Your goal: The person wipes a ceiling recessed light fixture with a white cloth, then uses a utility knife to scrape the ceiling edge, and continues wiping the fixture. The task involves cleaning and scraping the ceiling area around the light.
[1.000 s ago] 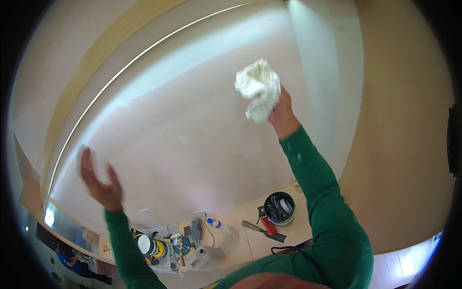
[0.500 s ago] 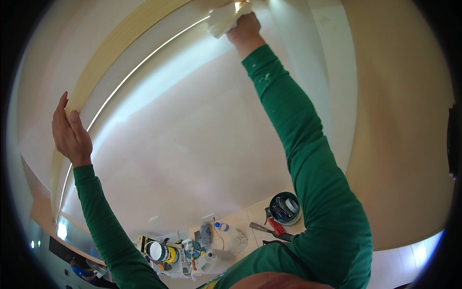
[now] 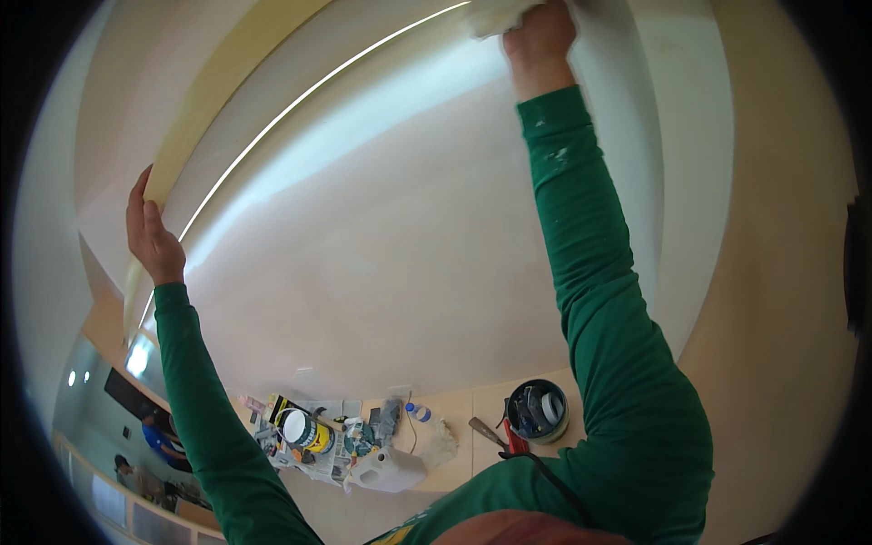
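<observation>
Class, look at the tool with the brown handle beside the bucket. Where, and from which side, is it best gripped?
Probably by the brown handle, coming from the left: this slim, exposed end points left, away from the red tool and the bucket, while the far end is hidden.

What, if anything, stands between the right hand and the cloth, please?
Nothing visible: the right hand holds the cloth directly, though the picture's upper edge cuts off part of the grip.
</observation>
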The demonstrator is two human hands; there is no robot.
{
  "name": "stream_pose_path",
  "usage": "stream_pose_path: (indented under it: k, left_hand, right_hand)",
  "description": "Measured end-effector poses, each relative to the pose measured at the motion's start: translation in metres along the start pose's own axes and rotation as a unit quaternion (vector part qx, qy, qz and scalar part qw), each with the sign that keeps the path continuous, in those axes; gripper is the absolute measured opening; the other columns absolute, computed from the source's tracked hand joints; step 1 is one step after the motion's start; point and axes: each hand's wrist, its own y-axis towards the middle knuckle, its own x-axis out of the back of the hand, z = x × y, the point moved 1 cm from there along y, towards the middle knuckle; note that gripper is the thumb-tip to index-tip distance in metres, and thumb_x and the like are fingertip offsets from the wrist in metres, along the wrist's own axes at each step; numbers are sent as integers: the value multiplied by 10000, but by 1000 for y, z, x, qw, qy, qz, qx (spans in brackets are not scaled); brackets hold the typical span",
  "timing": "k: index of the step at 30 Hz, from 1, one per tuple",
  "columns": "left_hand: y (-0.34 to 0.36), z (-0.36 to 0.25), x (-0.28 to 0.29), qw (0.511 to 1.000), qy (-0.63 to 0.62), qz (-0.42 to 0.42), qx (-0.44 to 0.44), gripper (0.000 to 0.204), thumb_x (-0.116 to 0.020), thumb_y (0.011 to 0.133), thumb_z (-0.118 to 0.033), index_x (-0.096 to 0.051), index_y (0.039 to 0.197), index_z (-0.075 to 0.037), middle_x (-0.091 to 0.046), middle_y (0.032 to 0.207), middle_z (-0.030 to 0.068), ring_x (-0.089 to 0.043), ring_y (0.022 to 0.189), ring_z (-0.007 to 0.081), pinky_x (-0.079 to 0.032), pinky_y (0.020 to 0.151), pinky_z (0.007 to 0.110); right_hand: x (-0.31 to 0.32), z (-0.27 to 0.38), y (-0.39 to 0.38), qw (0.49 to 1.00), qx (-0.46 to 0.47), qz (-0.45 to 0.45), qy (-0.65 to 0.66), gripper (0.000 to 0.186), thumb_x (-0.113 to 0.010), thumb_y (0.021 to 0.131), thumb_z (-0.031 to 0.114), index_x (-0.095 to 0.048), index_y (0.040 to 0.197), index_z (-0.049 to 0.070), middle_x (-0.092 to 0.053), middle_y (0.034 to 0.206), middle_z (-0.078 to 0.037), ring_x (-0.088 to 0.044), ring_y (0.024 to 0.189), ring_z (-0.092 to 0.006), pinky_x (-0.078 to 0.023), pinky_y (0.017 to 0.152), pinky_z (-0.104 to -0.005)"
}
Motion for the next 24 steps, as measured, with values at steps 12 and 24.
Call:
stream_pose_path:
  k: [12,24]
  left_hand:
    - [2,14,12,995,31,38,82,581,-378,1084,-456,-636,1336,-1,-663,1277,140,-601,1214,257,-432,1072,391]
    - [10,26,1,995,-15,2,96,535,-395,1079,-428,-650,1285,-5,-668,1189,123,-609,1131,241,-442,1014,356]
  right_hand:
    - [-11,-12,-17,988,103,-104,52,301,-475,1101,256,-595,1206,0,-644,1181,-105,-595,1135,-170,-506,987,-340]
    - [-61,-47,-39,943,81,-308,100,267,-534,1083,192,-560,1284,18,-621,1237,-92,-623,1104,-176,-543,978,-350]
